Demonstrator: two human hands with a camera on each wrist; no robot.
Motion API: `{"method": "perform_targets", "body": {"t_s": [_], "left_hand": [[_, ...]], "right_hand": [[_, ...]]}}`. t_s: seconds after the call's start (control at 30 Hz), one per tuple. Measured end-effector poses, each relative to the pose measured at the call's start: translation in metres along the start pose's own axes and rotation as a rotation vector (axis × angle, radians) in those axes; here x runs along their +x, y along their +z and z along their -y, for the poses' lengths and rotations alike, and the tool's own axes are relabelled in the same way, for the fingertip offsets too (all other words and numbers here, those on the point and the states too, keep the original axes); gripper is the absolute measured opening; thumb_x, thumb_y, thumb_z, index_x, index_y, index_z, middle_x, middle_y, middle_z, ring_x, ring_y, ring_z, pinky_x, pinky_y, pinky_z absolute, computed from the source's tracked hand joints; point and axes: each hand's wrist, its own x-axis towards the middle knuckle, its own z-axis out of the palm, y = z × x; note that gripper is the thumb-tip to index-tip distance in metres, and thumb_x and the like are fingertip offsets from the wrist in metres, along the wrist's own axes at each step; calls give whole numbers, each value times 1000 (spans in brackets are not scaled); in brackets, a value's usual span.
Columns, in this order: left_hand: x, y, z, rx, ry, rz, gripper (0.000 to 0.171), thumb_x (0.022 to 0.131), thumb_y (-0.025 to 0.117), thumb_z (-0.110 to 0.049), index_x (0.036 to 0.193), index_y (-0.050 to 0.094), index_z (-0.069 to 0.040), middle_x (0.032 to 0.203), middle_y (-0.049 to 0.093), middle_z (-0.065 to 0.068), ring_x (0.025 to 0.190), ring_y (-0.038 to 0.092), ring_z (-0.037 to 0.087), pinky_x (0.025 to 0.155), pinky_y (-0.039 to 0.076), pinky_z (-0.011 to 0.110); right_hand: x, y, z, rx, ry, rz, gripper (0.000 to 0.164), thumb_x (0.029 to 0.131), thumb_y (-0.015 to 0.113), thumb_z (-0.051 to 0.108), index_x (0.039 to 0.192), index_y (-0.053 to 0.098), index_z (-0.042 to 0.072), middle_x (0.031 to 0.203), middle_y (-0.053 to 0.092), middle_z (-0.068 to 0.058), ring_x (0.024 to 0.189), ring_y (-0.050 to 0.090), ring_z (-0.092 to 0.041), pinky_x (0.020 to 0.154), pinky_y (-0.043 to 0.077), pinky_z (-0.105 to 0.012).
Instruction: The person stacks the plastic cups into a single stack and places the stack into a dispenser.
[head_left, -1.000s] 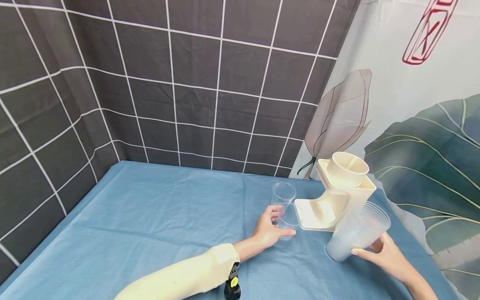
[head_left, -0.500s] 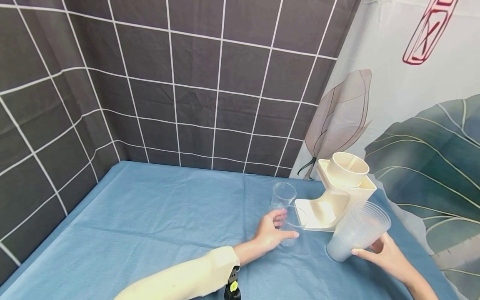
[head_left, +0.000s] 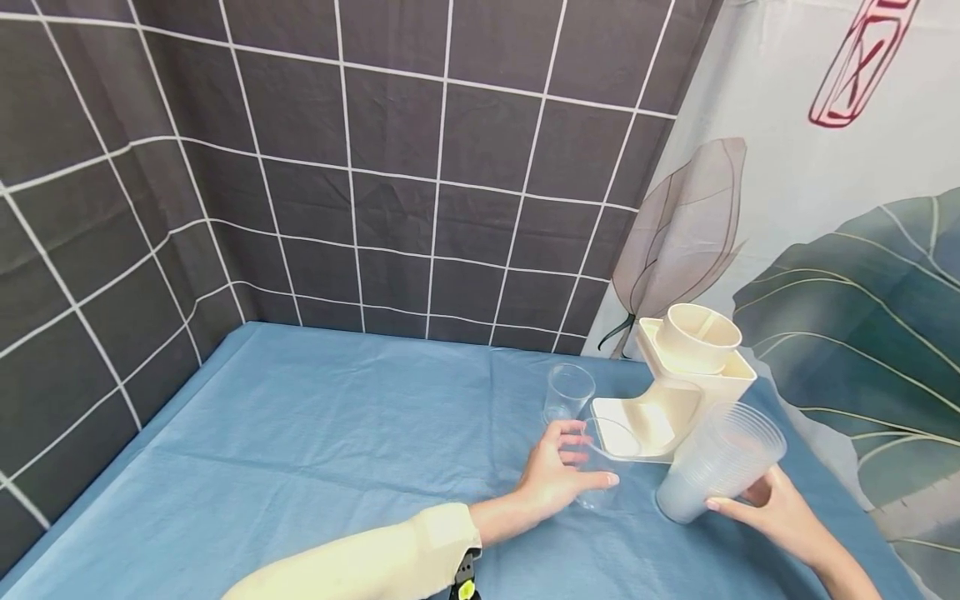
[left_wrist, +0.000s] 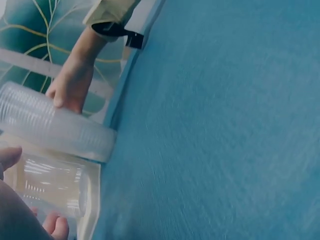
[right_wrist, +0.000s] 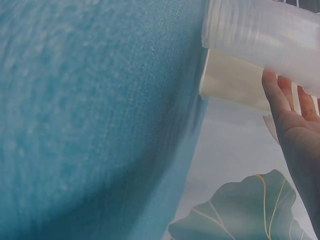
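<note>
My left hand [head_left: 551,475] holds a clear plastic cup [left_wrist: 55,185] between thumb and fingers, low over the blue cloth. Just behind it a second clear cup [head_left: 568,390] stands upright. To the right, a tall stack of nested translucent plastic cups [head_left: 716,467] leans with its open rims up and to the right. My right hand [head_left: 780,517] grips this stack from its right side, the thumb at the front. In the right wrist view the fingertips [right_wrist: 284,82] press against the cups' wall.
A cream plastic stand [head_left: 697,375] with a round tube on top and a flat foot is right behind the stack. Blue cloth [head_left: 337,417] covers the table. A dark tiled-pattern curtain [head_left: 390,208] and a leaf-printed one [head_left: 862,333] hang behind.
My left hand has moved to the right and slightly nearer with its cup, away from the standing cup and closer to the stack. The right hand and stack have stayed almost still.
</note>
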Motion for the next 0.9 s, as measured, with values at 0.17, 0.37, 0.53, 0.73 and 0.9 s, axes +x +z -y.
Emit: {"method": "perform_targets", "body": {"t_s": [0.17,0.37,0.53,0.73,0.9], "left_hand": [[-6,3,-7,-34,21,24,62,71,82,-11,126,53,-9,116,63,6,99,62,10,87,51,22],[-10,5,-15,-95,50,28,59,74,80,-12,127,54,-13,116,62,1,100,61,10,89,51,25],[-12,7,-25,-137,59,16,58,75,79,-11,127,56,-14,117,63,0,96,59,5,84,52,22],[-13,10,-36,-166,64,3,57,74,80,-11,126,58,-17,115,64,-3,100,61,9,86,52,25],[-13,13,-41,-158,79,-2,57,74,80,-12,126,59,-18,113,63,-4,101,58,4,89,50,24]], "right_hand": [[0,-1,0,2,0,0,81,73,67,-20,139,35,14,120,51,21,104,54,12,76,50,-9],[1,0,0,24,-12,5,82,73,67,-21,140,34,13,121,51,20,106,53,12,78,49,-8],[1,1,1,4,-6,1,83,73,68,-20,140,33,13,121,50,21,106,52,13,79,48,-7],[1,0,1,1,-5,0,83,73,68,-20,141,33,13,121,49,21,106,52,13,79,48,-7],[1,0,1,-33,2,-2,85,73,69,-19,142,31,13,122,48,23,106,51,14,78,48,-7]]}}
